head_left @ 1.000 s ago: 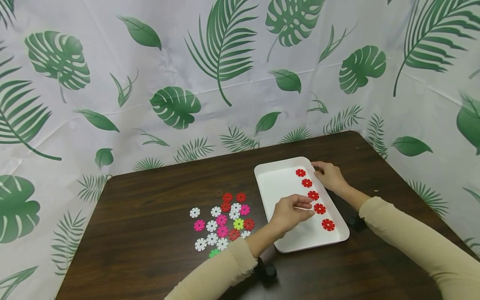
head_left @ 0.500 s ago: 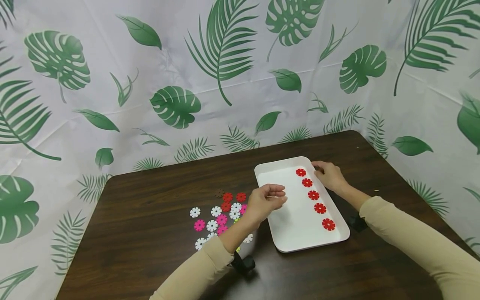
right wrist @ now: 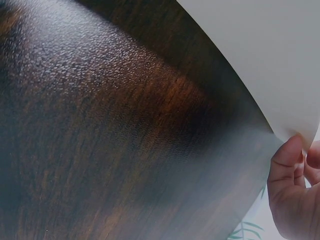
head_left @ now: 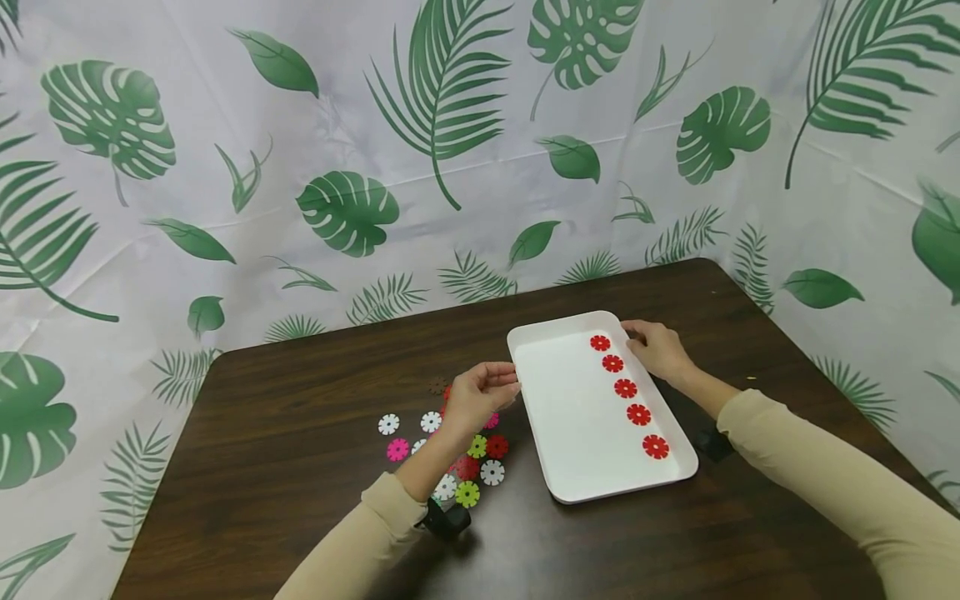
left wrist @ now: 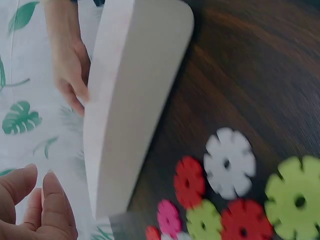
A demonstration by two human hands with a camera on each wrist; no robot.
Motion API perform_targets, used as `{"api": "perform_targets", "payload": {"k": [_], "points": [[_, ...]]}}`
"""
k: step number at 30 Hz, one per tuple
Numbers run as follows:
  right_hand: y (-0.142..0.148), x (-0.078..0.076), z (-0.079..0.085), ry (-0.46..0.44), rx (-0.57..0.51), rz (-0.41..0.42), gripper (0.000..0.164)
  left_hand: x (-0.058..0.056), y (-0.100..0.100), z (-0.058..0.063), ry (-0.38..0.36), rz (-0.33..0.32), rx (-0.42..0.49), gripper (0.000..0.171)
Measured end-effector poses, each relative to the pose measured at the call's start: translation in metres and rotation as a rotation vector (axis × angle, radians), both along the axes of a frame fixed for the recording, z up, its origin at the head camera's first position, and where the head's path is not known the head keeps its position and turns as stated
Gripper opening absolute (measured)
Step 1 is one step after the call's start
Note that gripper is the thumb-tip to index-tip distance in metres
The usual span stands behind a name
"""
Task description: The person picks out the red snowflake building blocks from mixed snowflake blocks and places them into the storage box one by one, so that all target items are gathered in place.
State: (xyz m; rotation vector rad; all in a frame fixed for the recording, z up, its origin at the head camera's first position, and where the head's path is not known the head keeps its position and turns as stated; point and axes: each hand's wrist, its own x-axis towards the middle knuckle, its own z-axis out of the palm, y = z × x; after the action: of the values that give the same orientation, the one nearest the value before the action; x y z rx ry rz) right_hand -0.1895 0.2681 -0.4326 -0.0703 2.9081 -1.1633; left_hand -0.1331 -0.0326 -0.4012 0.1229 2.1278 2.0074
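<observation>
A white rectangular tray lies on the table, with several red notched plastic discs in a row along its right side. My right hand holds the tray's far right edge; in the right wrist view its thumb and fingers pinch the rim from both sides. My left hand is over the loose discs, fingertips right at the tray's left rim. In the left wrist view, its thumb and fingers stand apart with nothing between them. Loosely spread discs in white, pink, red and yellow-green lie below it, partly hidden by the hand and forearm.
The dark wooden table reaches back to a white leaf-print curtain, which also runs along the right side. A black wrist device sits on the left forearm, and another on the right.
My left hand has moved left from over the row of red discs, out of the tray to above the loose discs. The right hand stays on the tray's edge.
</observation>
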Motion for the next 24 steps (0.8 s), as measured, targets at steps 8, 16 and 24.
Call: {"api": "perform_targets", "payload": {"k": [8,16,24], "points": [[0.001,-0.001,0.000,0.005,0.008,0.004,0.042,-0.008,-0.027,-0.011,-0.002,0.066,-0.038,0.036],[0.001,-0.003,0.000,0.003,0.014,0.004,0.042,-0.017,-0.051,-0.019,-0.014,0.134,-0.129,0.035],[0.001,-0.003,0.001,-0.003,0.011,0.005,0.042,-0.023,-0.065,-0.026,-0.046,0.197,-0.167,0.035]]}}
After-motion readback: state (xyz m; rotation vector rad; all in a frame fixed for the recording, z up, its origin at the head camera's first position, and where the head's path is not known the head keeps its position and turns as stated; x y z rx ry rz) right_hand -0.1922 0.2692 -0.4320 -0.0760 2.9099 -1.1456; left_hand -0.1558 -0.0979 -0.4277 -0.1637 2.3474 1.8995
